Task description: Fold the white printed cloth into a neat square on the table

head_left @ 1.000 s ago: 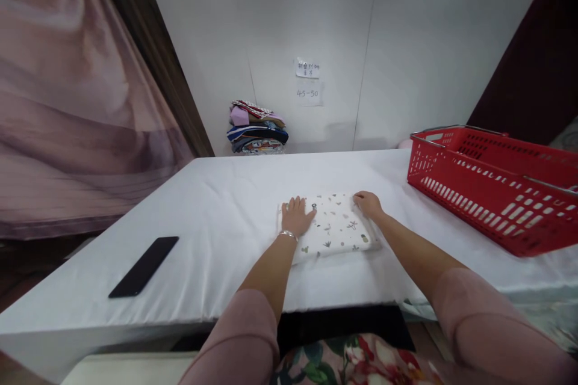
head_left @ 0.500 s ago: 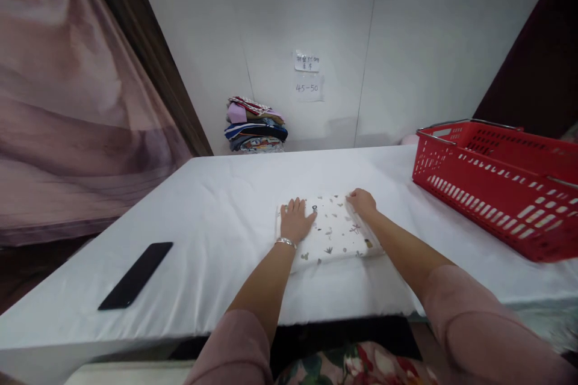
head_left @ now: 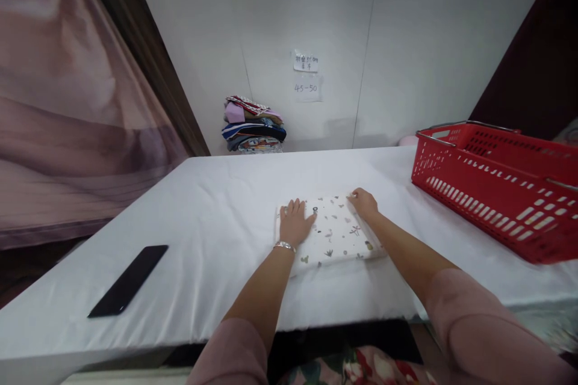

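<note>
A folded white cloth [head_left: 336,231] printed with small plants and figures lies on the white-covered table in front of me. My left hand [head_left: 295,221] rests flat on its left part, fingers spread, a silver bracelet at the wrist. At the far right corner of the cloth, my right hand [head_left: 362,201] pinches the edge between thumb and fingers. Whether the cloth is a garment or a sheet cannot be made out.
A red plastic basket [head_left: 478,189] with metal handles stands on the right of the table [head_left: 217,210]. A black phone-like slab [head_left: 129,281] lies at the left. Behind the far edge is a stack of folded clothes [head_left: 253,126]. A pink curtain [head_left: 90,102] hangs at the left.
Both hands stay in nearly the same places on the cloth. The view has shifted very slightly; otherwise little differs.
</note>
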`<control>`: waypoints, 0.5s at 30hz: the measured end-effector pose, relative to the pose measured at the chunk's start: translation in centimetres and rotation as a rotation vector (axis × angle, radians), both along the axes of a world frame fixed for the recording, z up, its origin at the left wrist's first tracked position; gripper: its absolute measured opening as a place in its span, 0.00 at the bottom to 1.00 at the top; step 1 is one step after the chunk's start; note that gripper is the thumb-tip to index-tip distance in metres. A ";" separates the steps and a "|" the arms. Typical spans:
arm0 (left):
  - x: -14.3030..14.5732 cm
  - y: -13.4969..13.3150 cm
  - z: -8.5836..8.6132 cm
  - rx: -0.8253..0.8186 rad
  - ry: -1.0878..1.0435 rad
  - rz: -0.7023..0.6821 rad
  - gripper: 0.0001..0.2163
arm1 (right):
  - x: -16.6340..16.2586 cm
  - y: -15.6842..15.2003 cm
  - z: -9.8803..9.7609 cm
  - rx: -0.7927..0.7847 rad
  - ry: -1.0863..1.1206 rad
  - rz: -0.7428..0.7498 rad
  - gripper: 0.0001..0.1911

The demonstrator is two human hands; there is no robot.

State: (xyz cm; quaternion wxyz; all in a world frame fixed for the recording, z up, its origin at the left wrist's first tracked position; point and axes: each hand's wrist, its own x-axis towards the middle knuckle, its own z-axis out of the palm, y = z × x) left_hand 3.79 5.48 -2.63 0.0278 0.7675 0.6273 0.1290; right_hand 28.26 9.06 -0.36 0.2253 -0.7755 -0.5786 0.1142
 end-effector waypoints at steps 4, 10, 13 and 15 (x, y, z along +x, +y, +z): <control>0.1 -0.1 0.2 0.003 0.004 0.001 0.30 | -0.1 -0.1 0.0 0.048 0.045 0.005 0.10; 0.0 0.0 0.0 0.022 0.011 0.000 0.30 | 0.0 0.0 -0.2 0.059 0.055 0.032 0.09; 0.0 0.1 -0.2 0.024 0.007 -0.008 0.30 | -0.1 0.1 -0.1 0.060 0.050 0.031 0.12; 0.0 0.1 -0.2 0.019 0.007 -0.008 0.30 | -0.2 0.1 0.0 0.069 0.043 0.024 0.12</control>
